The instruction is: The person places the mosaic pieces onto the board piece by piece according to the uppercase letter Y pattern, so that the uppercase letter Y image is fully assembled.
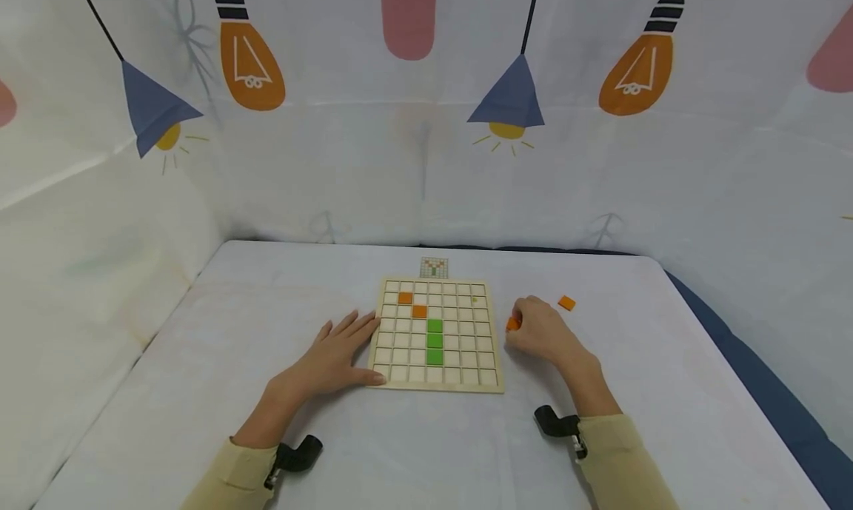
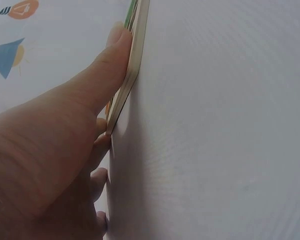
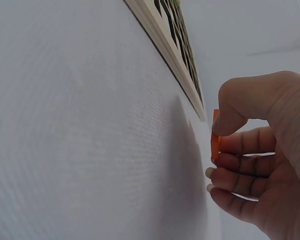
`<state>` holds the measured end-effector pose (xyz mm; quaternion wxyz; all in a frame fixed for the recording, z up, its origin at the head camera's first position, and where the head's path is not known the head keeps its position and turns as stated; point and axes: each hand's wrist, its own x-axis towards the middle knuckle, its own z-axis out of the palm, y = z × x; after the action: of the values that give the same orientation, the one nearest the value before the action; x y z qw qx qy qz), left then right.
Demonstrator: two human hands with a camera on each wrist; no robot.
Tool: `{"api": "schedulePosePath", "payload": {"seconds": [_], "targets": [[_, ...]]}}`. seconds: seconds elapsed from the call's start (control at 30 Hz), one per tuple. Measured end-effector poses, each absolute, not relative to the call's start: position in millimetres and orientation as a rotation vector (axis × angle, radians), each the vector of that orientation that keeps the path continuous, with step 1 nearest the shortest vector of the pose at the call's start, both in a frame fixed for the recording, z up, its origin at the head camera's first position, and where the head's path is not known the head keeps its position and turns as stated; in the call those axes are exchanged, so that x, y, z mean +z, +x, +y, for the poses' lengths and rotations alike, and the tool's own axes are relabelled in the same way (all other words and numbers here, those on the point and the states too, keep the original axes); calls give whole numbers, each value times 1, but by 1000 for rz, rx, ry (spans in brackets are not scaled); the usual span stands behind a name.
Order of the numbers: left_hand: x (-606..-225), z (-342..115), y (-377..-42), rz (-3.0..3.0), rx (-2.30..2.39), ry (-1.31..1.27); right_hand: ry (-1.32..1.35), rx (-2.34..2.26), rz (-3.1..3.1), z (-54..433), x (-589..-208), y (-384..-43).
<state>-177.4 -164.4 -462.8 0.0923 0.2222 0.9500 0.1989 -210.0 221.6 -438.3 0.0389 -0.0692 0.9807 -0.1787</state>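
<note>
A wooden grid board (image 1: 440, 386) lies flat on the white table, with two orange tiles (image 1: 419, 311) set in a diagonal and three green tiles (image 1: 435, 340) in a column. My left hand (image 1: 331, 362) rests at the board's left edge, fingers spread and straight; its thumb (image 2: 102, 67) touches the near left corner. To the right of the board, my right hand (image 1: 541, 332) pinches an orange tile (image 3: 215, 142) between thumb and fingers, just above the table. Another loose orange tile (image 1: 566, 303) lies beyond that hand.
A small pattern card (image 1: 435, 267) lies at the board's far edge. The white table (image 1: 413, 451) runs back to a white curtain (image 1: 373, 162) printed with lamps and bulbs. Dark blue cloth (image 1: 753, 377) shows past the table's right edge.
</note>
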Motion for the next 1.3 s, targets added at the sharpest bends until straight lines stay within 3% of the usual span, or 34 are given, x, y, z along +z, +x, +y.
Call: {"api": "schedulePosePath", "payload": {"seconds": [1.3], "targets": [[-464,-167,-178,2818,612,662,-392,-508,3011,190,-431,-228]]}}
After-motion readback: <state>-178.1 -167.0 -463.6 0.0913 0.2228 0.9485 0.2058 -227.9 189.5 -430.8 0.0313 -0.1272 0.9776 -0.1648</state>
